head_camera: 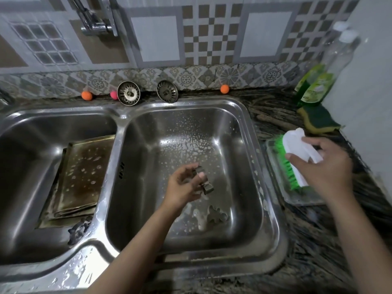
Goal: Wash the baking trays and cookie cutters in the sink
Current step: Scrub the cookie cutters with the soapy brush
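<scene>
My left hand (184, 185) holds a metal cookie cutter (205, 183) above the soapy right sink basin (250, 132). Another cookie cutter (217, 215) lies on that basin's floor near the front. Stained baking trays (82, 175) lean stacked in the left basin (31, 132), with a dark cookie cutter (79, 229) below their front corner. My right hand (322, 168) grips a white scrub brush with green bristles (297, 153) over a clear tray (297, 198) on the counter, right of the sink.
A tap (95, 22) hangs over the left basin. Two drain strainers (128, 93) (167, 91) and small coloured balls (87, 95) sit behind the sink. Dish soap bottles (314, 85) and a green-yellow sponge (320, 119) stand at the counter's back right, against the wall.
</scene>
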`<state>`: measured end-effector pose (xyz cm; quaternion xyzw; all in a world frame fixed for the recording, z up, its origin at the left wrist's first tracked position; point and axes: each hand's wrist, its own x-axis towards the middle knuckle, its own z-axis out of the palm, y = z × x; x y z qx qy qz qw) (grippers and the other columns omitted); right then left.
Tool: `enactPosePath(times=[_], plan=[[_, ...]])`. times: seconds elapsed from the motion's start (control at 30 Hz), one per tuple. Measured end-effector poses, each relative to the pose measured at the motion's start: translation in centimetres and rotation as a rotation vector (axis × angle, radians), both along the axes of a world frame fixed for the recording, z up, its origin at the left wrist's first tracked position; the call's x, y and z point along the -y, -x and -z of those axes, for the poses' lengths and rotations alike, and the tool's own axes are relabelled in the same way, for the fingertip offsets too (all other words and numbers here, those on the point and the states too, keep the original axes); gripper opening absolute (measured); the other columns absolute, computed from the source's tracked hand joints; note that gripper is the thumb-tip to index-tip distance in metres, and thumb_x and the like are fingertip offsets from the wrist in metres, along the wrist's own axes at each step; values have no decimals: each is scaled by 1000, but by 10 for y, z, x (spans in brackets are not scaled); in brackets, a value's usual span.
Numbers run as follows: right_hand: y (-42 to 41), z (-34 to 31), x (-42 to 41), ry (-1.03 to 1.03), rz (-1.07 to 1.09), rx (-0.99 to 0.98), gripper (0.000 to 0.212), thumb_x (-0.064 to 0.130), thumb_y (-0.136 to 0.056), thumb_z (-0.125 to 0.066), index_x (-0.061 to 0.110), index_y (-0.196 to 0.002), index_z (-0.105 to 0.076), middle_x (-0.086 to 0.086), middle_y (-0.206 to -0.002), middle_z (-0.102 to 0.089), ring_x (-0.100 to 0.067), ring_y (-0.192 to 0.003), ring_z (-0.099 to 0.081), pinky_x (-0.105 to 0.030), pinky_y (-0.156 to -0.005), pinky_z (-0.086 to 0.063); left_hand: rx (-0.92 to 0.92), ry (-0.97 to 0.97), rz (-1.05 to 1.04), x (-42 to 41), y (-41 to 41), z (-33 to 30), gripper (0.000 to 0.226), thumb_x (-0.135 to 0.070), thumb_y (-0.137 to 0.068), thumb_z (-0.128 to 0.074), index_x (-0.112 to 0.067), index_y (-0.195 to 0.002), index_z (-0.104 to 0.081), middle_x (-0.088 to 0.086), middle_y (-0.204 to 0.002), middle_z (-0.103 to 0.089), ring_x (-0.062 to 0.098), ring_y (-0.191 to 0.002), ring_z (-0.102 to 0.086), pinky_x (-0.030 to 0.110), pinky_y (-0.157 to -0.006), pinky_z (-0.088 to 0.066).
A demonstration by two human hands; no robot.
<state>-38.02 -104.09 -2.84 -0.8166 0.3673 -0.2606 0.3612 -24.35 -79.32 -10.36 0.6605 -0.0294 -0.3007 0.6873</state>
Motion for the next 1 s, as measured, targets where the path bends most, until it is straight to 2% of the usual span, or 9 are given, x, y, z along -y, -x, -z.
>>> enactPosePath(times=[0.17,0.27,0.37,0.47,0.6,0.67,0.77,0.83,1.0], plan=[[1,22,4,-22,-23,-98,44,17,-75,-81,11,-116,-65,-12,-118,-64,-20,-102,-56,-30,-81,-46,-11,3,0,4,7,1,28,-11,-83,-70,-26,-106,-64,9,-111,-63,15,-76,-69,34,-62,-58],[1,26,3,-46,-15,-100,45,19,-75,-81,12,-117,-64,-12,-124,-62,-27,-114,-56,-40,-89,-52,-24,16,-11,6,10,1,29,-7,-81,-72,-25,-102,-64,8,-110,-63,17,-78,-69,33,-60,-57],[1,16,-1,-28,2,-54,45,16,-76,-80,12,-118,-64,-12,-122,-63,-27,-113,-56,-35,-86,-49,-28,32,-18,5,11,0,30,-5,-80,-72,-22,-103,-64,10,-113,-63,17,-79,-70,28,-57,-54],[1,1,-10,-10,2,53,45,16,-75,-80,13,-117,-65,-6,-116,-64,-15,-103,-53,-31,-80,-47,-43,53,-20,5,11,1,30,-4,-79,-73,-20,-103,-65,17,-116,-61,21,-84,-69,33,-61,-56],[-9,-9,-30,-61,-25,171,42,18,-71,-83,20,-110,-67,3,-104,-64,-14,-96,-60,-34,-76,-53,-34,66,-22,5,12,0,29,-6,-80,-72,-20,-105,-66,19,-117,-60,22,-87,-68,33,-64,-56],[-17,-6,-42,-162,-36,189,43,20,-68,-85,22,-107,-66,2,-108,-65,-17,-96,-63,-27,-69,-55,-40,93,-11,6,13,0,30,-5,-82,-69,-20,-108,-64,15,-113,-62,19,-86,-68,34,-66,-56],[-28,5,-69,-517,-78,229,44,15,-68,-83,19,-108,-65,-2,-109,-68,-21,-91,-69,-24,-59,-58,-104,172,-3,10,15,-1,37,-6,-83,-64,-19,-118,-62,7,-110,-66,23,-93,-66,43,-75,-57],[-37,19,-92,-658,-119,234,42,13,-67,-83,19,-105,-66,-4,-105,-71,-23,-88,-71,-32,-63,-60,-169,255,-4,13,18,-5,40,-7,-85,-60,-17,-124,-60,5,-105,-69,23,-90,-67,46,-78,-57],[-63,45,-121,-791,-45,295,41,18,-64,-87,24,-100,-69,-8,-101,-73,-23,-87,-72,-43,-76,-59,-148,307,-5,5,18,-16,34,3,-91,-50,-13,-119,-62,3,-94,-74,15,-75,-70,30,-63,-57]])
